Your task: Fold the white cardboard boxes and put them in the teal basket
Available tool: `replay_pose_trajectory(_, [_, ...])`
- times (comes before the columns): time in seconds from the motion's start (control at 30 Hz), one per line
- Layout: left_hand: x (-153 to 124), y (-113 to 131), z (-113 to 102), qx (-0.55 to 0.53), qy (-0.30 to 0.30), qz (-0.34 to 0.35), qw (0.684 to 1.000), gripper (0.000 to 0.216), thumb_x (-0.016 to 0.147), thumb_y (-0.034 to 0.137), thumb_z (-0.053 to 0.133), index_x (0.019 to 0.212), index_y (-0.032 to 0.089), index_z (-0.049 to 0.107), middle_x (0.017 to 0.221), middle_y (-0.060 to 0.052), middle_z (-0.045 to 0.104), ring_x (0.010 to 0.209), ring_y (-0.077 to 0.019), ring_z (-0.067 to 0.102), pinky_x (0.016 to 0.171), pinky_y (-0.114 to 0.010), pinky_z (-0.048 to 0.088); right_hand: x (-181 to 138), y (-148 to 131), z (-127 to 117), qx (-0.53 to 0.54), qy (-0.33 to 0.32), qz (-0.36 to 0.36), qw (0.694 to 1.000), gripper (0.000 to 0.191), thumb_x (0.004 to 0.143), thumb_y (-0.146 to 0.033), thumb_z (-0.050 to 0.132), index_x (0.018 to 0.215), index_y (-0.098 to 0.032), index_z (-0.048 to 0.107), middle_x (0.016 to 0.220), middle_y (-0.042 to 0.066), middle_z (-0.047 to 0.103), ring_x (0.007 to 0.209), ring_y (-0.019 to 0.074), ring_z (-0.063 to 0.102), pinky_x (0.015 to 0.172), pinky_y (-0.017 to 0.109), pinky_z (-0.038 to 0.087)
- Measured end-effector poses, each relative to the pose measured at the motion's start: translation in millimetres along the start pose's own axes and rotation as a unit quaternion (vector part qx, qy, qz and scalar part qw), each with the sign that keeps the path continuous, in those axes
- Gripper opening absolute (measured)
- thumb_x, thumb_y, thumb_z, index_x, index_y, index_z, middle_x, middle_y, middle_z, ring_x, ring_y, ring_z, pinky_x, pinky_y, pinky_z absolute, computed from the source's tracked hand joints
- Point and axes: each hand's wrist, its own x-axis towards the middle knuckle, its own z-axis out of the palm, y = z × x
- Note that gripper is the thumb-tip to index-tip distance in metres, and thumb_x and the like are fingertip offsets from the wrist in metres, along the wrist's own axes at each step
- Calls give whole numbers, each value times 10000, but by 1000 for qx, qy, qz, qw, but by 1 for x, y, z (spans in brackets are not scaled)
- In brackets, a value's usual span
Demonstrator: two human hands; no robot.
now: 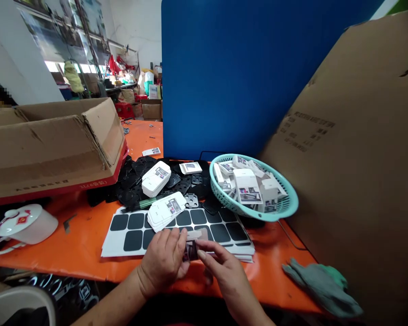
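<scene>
My left hand (165,253) is closed on a small printed card box (191,250) above the front of the table. From the other side, my right hand (224,265) pinches the same box between thumb and fingers. Part of the box is hidden behind my fingers. Just beyond my hands lies a stack of sheets with black rounded-square stickers (199,217). A fanned pile of flat white cartons (166,209) rests on these sheets, and a thicker stack of flat cartons (156,179) sits behind it.
At the right, a light-blue basket (294,199) holds many white boxes. Black plates (132,179) cover the table's back. A cardboard box (47,149) and a lidded mug (29,224) stand left; grey-green gloves (323,285) lie right. A blue panel (245,77) rises behind.
</scene>
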Motion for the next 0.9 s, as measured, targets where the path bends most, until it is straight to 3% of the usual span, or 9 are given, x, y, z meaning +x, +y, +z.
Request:
replay_pose_trajectory(0.1, [2,3,1,-10,8,14,1000,553,844,351,476,1272,0,492,1015,-239,645,844,-324,611,681,-441,504,-7,-4,-2,26,15,-7,1000,491,698,-503,785,1048,-194,630,874,0,639,430,54,490,428,218,404])
replay_pose_trajectory(0.23, [2,9,0,-1,14,28,1000,482,833,277,448,1212,-10,530,994,-243,666,821,-324,633,668,-437,511,-14,0,-5,18,-13,19,1000,464,707,-507,776,1014,-191,632,903,2,644,423,34,485,449,202,374])
replay_pose_trajectory(0.33, [1,17,-1,-26,19,49,998,385,868,196,401,1173,10,542,942,-212,692,750,-285,653,604,-385,509,-18,7,-5,7,-41,57,998,410,737,-545,732,913,-185,642,680,-49,569,364,14,381,396,173,256])
replay_pose_trajectory(0.4, [0,24,-3,-58,15,38,997,340,890,147,388,1172,22,532,889,-180,702,696,-254,655,568,-350,499,-19,10,-4,-28,-60,35,997,401,760,-568,696,781,-173,629,602,-55,509,381,35,391,399,180,275])
replay_pose_trajectory(0.57, [-10,47,-7,-229,-7,-45,972,327,881,81,400,1195,62,489,759,-118,684,605,-218,635,524,-313,482,-23,2,-10,-166,-111,-98,975,334,848,-460,626,654,-188,635,654,2,573,596,143,541,569,248,457])
replay_pose_trajectory(0.67, [-22,58,-10,-432,-56,-152,888,229,910,164,414,1108,168,529,820,-95,690,670,-202,658,587,-292,505,-28,-3,-20,-267,-126,-163,942,235,886,-348,591,726,-209,693,707,34,638,700,182,591,655,264,488])
replay_pose_trajectory(0.77, [-34,67,-10,-589,-76,-312,741,283,965,262,422,1245,231,450,986,-86,699,822,-194,681,729,-305,528,-33,3,-34,-288,-18,-234,928,161,853,-331,641,950,-242,735,907,77,671,720,187,623,632,262,511])
replay_pose_trajectory(0.83, [-42,72,-9,-657,-76,-358,659,429,966,317,463,1368,244,332,1092,-102,676,934,-202,667,824,-329,516,-34,15,-42,-256,18,-226,940,160,813,-362,691,900,-246,758,868,75,661,696,188,625,607,259,516])
replay_pose_trajectory(0.9, [-48,76,-7,-705,-79,-357,608,510,942,377,521,1391,233,328,1138,-119,648,994,-218,643,869,-343,495,-36,31,-46,-189,20,-161,968,182,782,-408,723,859,-251,773,764,48,638,656,184,617,578,255,515])
